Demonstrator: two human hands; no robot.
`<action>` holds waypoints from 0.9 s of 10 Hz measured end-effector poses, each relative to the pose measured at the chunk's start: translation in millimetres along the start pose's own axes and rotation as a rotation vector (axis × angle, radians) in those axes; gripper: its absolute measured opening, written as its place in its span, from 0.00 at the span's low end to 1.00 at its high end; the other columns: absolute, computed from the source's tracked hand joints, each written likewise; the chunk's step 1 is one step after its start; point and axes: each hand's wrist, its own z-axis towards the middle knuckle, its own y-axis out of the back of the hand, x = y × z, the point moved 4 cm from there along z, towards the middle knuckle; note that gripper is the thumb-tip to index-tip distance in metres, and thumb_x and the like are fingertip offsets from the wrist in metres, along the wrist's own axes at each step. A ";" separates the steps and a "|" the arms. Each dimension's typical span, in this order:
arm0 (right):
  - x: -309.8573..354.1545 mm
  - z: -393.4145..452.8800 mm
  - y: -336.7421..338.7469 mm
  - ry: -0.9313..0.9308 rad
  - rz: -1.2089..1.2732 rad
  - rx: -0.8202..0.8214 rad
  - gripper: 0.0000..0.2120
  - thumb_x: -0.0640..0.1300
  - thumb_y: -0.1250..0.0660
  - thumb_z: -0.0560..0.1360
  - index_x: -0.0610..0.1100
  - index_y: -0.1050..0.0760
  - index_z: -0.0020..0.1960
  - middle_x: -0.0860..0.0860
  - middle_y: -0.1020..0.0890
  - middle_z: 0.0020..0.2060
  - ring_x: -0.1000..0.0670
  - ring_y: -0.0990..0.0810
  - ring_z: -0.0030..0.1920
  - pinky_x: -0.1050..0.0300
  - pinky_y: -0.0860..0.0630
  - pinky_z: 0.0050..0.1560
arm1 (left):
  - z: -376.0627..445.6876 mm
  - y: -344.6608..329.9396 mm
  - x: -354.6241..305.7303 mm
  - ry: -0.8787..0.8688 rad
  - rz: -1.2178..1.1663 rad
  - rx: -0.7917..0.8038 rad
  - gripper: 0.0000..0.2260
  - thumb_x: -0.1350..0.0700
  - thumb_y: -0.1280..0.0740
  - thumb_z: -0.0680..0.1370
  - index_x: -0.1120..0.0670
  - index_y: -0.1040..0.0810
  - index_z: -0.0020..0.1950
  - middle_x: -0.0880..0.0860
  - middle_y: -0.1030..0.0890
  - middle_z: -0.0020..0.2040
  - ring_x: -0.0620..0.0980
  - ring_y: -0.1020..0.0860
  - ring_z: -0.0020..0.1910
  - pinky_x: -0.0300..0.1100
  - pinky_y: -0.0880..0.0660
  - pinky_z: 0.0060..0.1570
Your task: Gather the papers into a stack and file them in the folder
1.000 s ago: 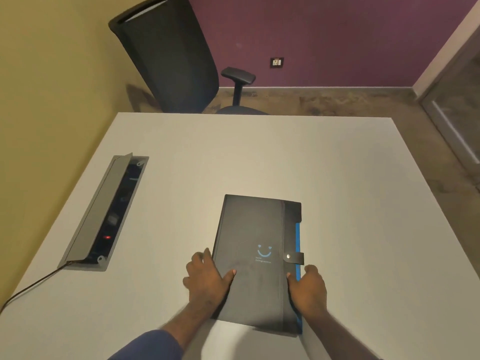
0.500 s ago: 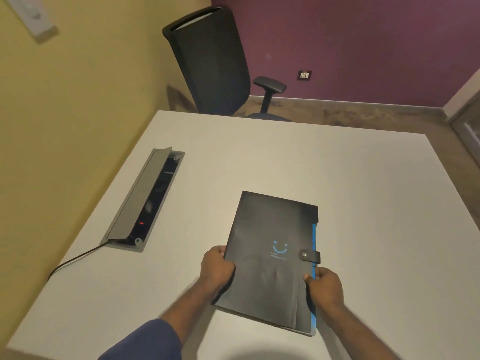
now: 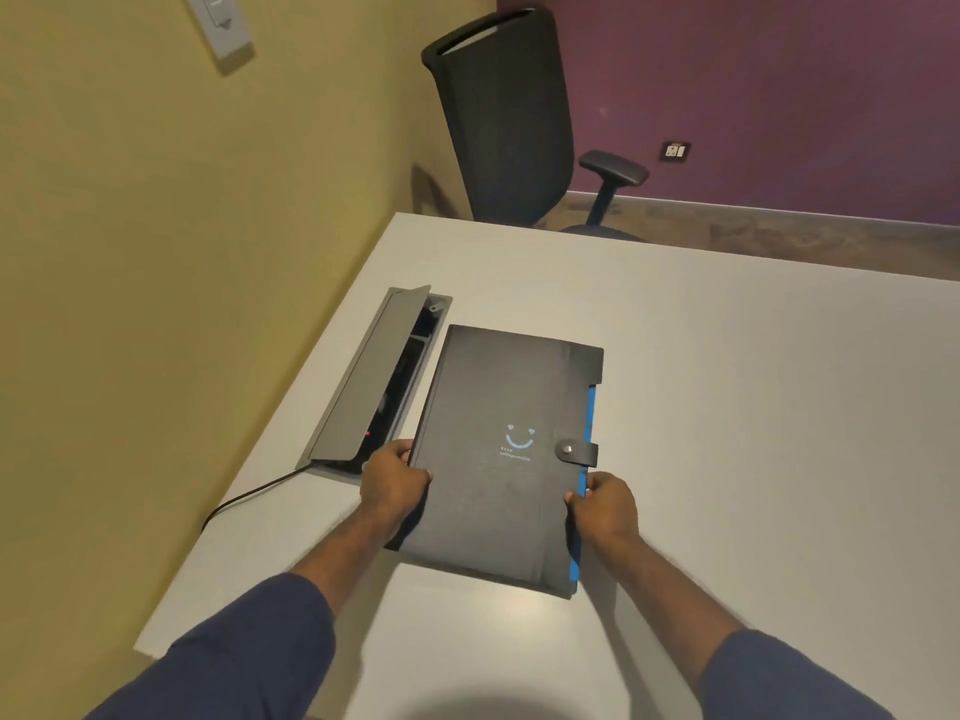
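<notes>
A black folder (image 3: 498, 449) with a blue smiley print, a snap strap and a blue edge along its right side is closed and held slightly above the white table (image 3: 753, 407). My left hand (image 3: 392, 480) grips its left edge near the lower corner. My right hand (image 3: 605, 506) grips its right edge below the strap. No loose papers are visible.
An open grey cable box (image 3: 374, 376) is set into the table just left of the folder, with a black cable (image 3: 244, 498) running off the table's left edge. A black office chair (image 3: 509, 122) stands beyond the far side. A yellow wall lies on the left.
The folder has been picked up off the table in both hands and shifted left toward the cable box. My view has swung to the left.
</notes>
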 end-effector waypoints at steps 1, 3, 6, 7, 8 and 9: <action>7.7 1.6 -21.8 -0.001 -0.070 0.000 0.03 0.37 0.31 0.73 0.38 0.24 0.42 0.45 0.19 0.39 0.45 0.22 0.39 0.55 0.27 0.41 | 16.2 7.5 16.8 0.051 0.036 0.015 0.14 0.63 0.26 0.73 0.58 0.20 0.58 0.55 0.16 0.49 0.54 0.17 0.47 0.50 0.18 0.53; -0.8 2.9 -48.5 -0.015 -0.244 0.021 0.05 0.40 0.32 0.74 0.38 0.22 0.48 0.44 0.17 0.46 0.48 0.23 0.40 0.59 0.30 0.40 | 30.0 5.0 39.2 0.061 0.147 0.012 0.17 0.64 0.27 0.73 0.60 0.20 0.62 0.59 0.16 0.55 0.58 0.18 0.53 0.50 0.20 0.56; 7.2 2.2 -58.7 -0.005 -0.355 0.040 0.13 0.43 0.31 0.75 0.38 0.24 0.56 0.43 0.19 0.53 0.43 0.19 0.52 0.57 0.27 0.45 | 28.8 1.5 34.8 -0.037 0.331 -0.061 0.21 0.64 0.30 0.74 0.60 0.24 0.68 0.60 0.22 0.61 0.59 0.20 0.56 0.49 0.20 0.54; 10.0 -2.7 -52.3 0.020 -0.356 0.061 0.11 0.43 0.32 0.73 0.40 0.25 0.55 0.44 0.19 0.52 0.43 0.20 0.52 0.55 0.25 0.48 | 19.4 2.5 31.6 -0.072 0.395 -0.064 0.24 0.59 0.27 0.74 0.59 0.26 0.69 0.58 0.26 0.63 0.57 0.22 0.58 0.47 0.22 0.57; 14.9 -8.1 -34.9 0.103 -0.432 0.006 0.12 0.45 0.35 0.74 0.42 0.25 0.56 0.45 0.20 0.52 0.43 0.22 0.53 0.53 0.25 0.51 | 9.6 3.4 20.4 -0.220 0.435 -0.147 0.23 0.52 0.27 0.75 0.57 0.25 0.68 0.56 0.24 0.63 0.55 0.24 0.59 0.49 0.24 0.59; 22.2 -10.2 -7.5 0.240 -0.574 -0.124 0.15 0.48 0.37 0.76 0.43 0.26 0.60 0.46 0.21 0.54 0.44 0.23 0.55 0.52 0.27 0.54 | -4.2 -8.2 -3.3 -0.475 0.550 -0.177 0.21 0.48 0.29 0.75 0.57 0.23 0.64 0.55 0.21 0.60 0.54 0.23 0.58 0.49 0.25 0.59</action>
